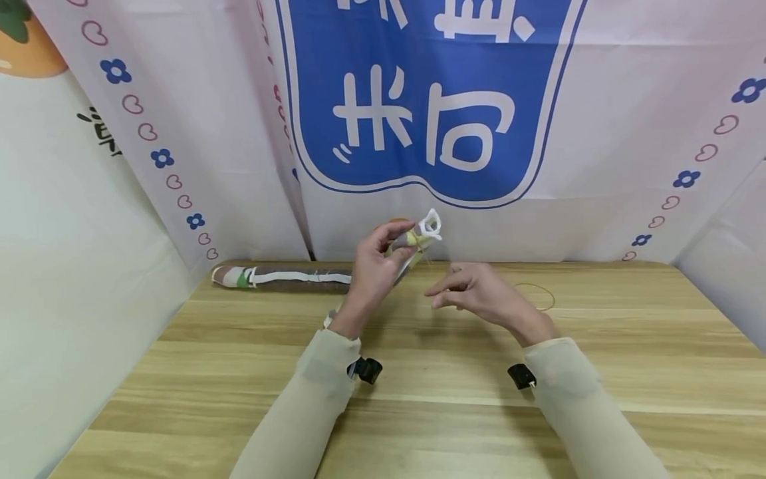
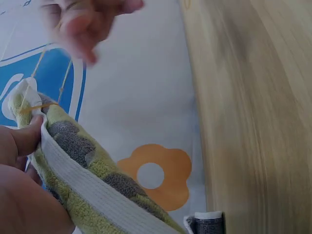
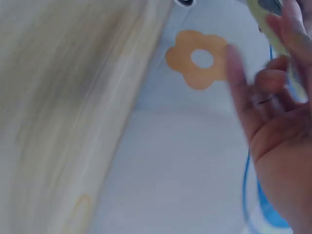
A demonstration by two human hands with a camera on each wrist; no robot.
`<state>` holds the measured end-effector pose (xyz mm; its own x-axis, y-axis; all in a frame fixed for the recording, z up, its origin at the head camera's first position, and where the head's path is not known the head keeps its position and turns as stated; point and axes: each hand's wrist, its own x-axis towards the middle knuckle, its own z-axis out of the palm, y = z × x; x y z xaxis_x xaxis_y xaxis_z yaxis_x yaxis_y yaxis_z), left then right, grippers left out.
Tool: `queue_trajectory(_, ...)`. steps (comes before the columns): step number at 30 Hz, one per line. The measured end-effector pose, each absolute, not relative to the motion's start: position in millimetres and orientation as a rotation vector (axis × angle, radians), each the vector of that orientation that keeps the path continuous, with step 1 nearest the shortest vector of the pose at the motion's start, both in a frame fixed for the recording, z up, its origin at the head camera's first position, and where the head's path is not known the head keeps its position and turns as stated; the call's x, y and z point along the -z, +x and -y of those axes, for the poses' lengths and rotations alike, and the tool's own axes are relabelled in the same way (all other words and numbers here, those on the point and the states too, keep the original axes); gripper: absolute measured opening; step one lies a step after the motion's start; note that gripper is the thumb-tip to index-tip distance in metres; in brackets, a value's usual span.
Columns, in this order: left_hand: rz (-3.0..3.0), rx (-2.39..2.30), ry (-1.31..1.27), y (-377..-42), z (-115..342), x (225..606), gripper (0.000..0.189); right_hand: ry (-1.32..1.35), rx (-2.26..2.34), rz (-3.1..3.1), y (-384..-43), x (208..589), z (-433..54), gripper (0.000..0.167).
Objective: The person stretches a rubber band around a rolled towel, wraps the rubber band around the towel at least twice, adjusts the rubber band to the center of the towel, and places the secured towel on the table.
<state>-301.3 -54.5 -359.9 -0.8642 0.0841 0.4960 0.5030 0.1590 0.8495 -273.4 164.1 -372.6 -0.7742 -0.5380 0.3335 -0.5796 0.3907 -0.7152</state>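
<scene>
My left hand [image 1: 376, 269] grips a rolled towel [image 2: 105, 187], yellow-green with grey patches and a white edge strip, near its upper end. A thin yellow rubber band [image 2: 41, 106] goes around that end. In the left wrist view its strands stretch up from the roll to the fingers of my right hand [image 1: 475, 289], which pinch it. The right hand is apart from the towel, over the table to its right. The towel's lower part is hidden behind my left hand in the head view.
A dark rolled towel [image 1: 287, 277] with a white strip lies along the table's back edge at the left. A second rubber band [image 1: 553, 299] lies on the wooden table [image 1: 431, 412] behind my right wrist. A printed cloth [image 1: 622, 133] hangs behind the table.
</scene>
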Motion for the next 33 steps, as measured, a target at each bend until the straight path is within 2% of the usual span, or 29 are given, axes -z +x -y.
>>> queue_trajectory(8,2.143,1.759,-0.464,-300.4,55.7,362.6,0.03,1.243,-1.182,2.19,-269.7,370.0,-147.3,0.023)
queue_trajectory(11,2.143,1.738,-0.464,-301.3,56.0,363.3,0.03,1.253,-1.04,1.971,-271.0,369.7,-140.8,0.033)
queue_trajectory(13,2.145,1.729,-0.459,-301.8,56.0,363.3,0.029,1.227,-0.929,1.854,-271.4,369.0,-136.9,0.043)
queue_trajectory(16,2.158,1.713,-0.438,-302.3,55.7,362.6,0.028,1.155,-0.791,1.781,-270.6,368.4,-133.6,0.046)
queue_trajectory(27,2.205,1.708,-0.282,-302.0,55.6,362.6,0.028,0.914,-0.587,1.901,-269.5,377.4,-132.5,0.078)
queue_trajectory(33,2.195,1.661,-0.222,-304.6,58.7,364.7,0.028,0.899,-0.59,2.041,-265.0,375.1,-131.4,0.085)
